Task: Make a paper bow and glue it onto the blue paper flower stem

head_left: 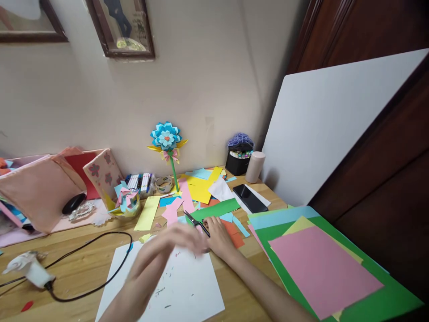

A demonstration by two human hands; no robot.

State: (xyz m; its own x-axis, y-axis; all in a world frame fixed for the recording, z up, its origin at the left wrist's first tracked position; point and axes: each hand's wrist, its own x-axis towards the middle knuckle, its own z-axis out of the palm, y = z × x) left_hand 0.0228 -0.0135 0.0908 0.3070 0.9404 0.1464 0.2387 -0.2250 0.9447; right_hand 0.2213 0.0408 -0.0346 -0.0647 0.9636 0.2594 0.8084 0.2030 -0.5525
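Observation:
A pair of dark scissors lies across the coloured paper scraps with its blades pointing to the back left. My right hand is at its handles, fingers curled over them. In front of the scissors, my left hand hangs bent at the wrist above a white sheet marked with small coloured strokes. Motion smears the left fingers, and part of the scissor handles is hidden behind them. A green paper strip and orange paper lie near the right hand.
Stacked coloured sheets lie to the right, below a black phone. A blue paper flower stands at the back. On the left are a glue gun with a looping black cord and a scrap-filled bowl.

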